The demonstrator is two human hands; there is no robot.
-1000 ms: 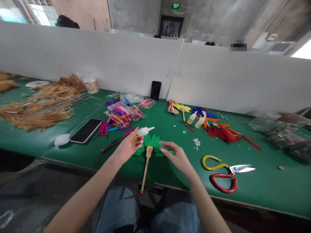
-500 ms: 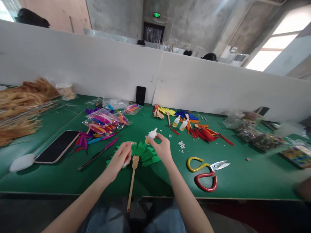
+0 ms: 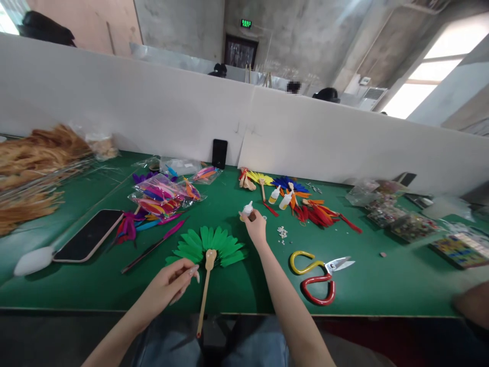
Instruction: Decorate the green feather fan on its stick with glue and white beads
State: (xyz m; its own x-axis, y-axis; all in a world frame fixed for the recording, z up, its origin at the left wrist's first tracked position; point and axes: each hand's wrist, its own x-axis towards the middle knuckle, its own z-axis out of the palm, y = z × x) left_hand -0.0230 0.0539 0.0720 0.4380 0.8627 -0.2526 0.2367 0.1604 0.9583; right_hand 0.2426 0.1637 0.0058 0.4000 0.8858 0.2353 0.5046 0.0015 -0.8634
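A fan of green feathers point(image 3: 214, 242) lies spread on the table, with a wooden handle point(image 3: 204, 300) reaching past the front edge. To the left of the handle is my left hand point(image 3: 168, 285), its fingers curled together; whatever they hold, if anything, is hidden. Beyond the feathers on the right, my right hand point(image 3: 255, 227) grips a small glue bottle point(image 3: 247, 208) with a white nozzle, held upright. Small white beads point(image 3: 281, 232) are heaped to the right of that hand. Two similar glue bottles point(image 3: 274, 194) stand farther back.
Scissors point(image 3: 323, 275) with yellow and red handles lie at right. Bagged coloured feathers point(image 3: 162, 193), a phone point(image 3: 89, 235) and tan fibres point(image 3: 42, 153) occupy the left. Red tassels point(image 3: 319, 214) and bead packets point(image 3: 412, 224) lie farther right. A white partition point(image 3: 171, 112) closes the back.
My left hand has drawn back toward me, off the green feathers. My right hand has carried the glue bottle away from the fan, rightward, uncovering the feathers.
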